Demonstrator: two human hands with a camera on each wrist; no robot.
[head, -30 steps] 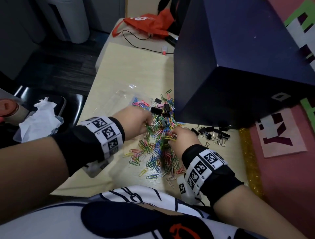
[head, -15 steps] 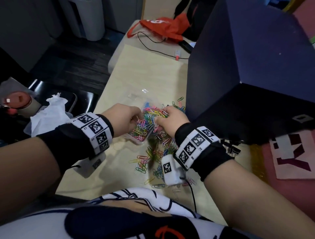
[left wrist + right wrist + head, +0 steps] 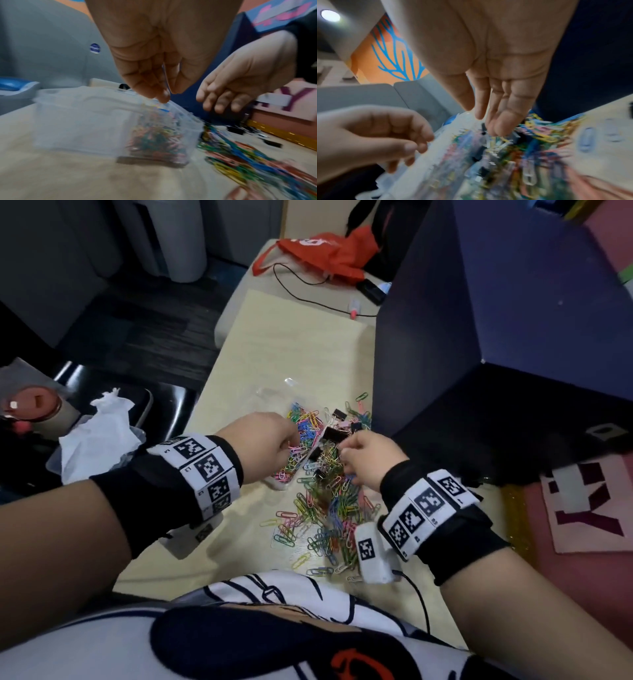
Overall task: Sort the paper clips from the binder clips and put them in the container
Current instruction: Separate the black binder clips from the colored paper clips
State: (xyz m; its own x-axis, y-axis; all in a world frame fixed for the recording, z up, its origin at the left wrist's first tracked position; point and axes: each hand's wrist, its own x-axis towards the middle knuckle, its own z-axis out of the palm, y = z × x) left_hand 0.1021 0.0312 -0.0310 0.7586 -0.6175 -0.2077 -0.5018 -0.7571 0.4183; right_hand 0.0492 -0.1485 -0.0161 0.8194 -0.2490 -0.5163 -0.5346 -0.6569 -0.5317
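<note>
A clear plastic container with colored paper clips inside stands tilted on the table; my left hand pinches its near rim between thumb and fingers. To its right lies a heap of colored paper clips mixed with black binder clips. My right hand hovers over this heap with fingers straight and pointing down, their tips touching clips and nothing held. The left wrist view shows my right hand empty. More binder clips lie apart to the right.
A big dark blue box stands close on the right of the pale table. A red bag and a cable lie at the far end. A tissue sits on a chair to the left.
My left hand took the container's rim and tilted it up. My right hand went from the heap to over the container, then back right over the heap.
</note>
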